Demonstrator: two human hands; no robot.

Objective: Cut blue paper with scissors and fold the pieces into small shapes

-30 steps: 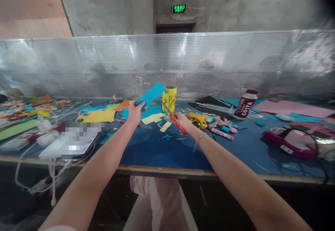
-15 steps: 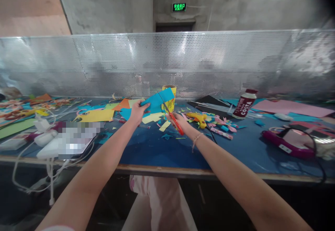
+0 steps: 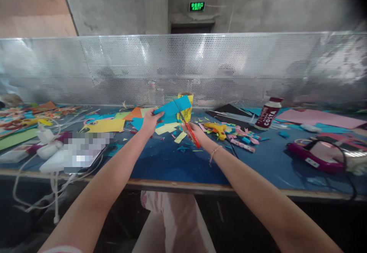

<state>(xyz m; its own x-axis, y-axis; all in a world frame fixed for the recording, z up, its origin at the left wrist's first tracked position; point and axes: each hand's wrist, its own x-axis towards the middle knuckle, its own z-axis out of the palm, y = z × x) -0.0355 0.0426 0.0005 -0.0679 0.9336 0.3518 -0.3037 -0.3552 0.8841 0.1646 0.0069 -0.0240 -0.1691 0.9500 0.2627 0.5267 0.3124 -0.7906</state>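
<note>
Blue paper (image 3: 170,108) partly hides the yellow roll (image 3: 188,114) (lettering illegible).

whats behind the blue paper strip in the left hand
Behind the blue paper strip stands a yellow cylinder; its top edge and lower part show. The strip covers much of its middle, hiding any print there.

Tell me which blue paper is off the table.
The blue strip held in the left hand, the scissors crossing it in view. The other blue papers in sight, like the sheet partly hidden by that hand, lie on the table.
</note>
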